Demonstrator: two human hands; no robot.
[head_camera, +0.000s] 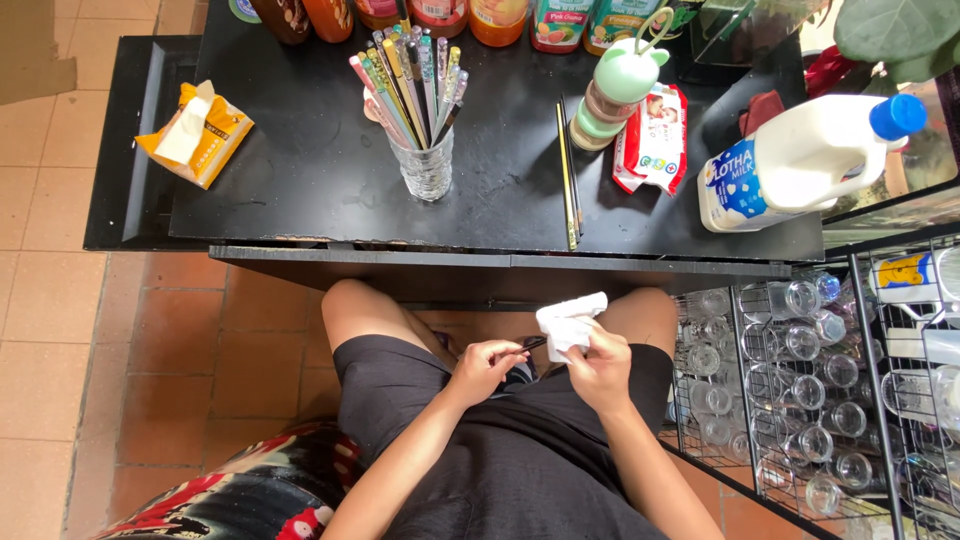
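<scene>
Seated below the front edge of the black table (300, 170), both hands over the lap

- Left hand (483, 368): fingers pinched shut on the end of a dark chopstick (530, 344), just under the table's front edge, near its middle
- Right hand (598, 365): fingers closed around a white tissue (568, 322), wrapped about the other end of the chopstick; tissue top close beneath the table's front lip
- Hands near each other, joined only by the chopstick; open room between knees and table underside narrow

On the table:
- Glass of assorted chopsticks (424, 150), upright, mid-table, well back from the front edge
- Loose pair of chopsticks (569, 180), lying right of the glass, tips reaching the front edge
- Yellow tissue pack (196, 132), at the table's left edge
- Wet-wipe pack (652, 140) and green stacked container (615, 95), right of the loose pair
- Milk jug (800, 160), on its side at the table's right end
- Row of bottles along the rear edge

Right of the table: wire rack of glasses (800, 390), close beside the right knee

Left of the table: tiled floor (60, 300)
</scene>
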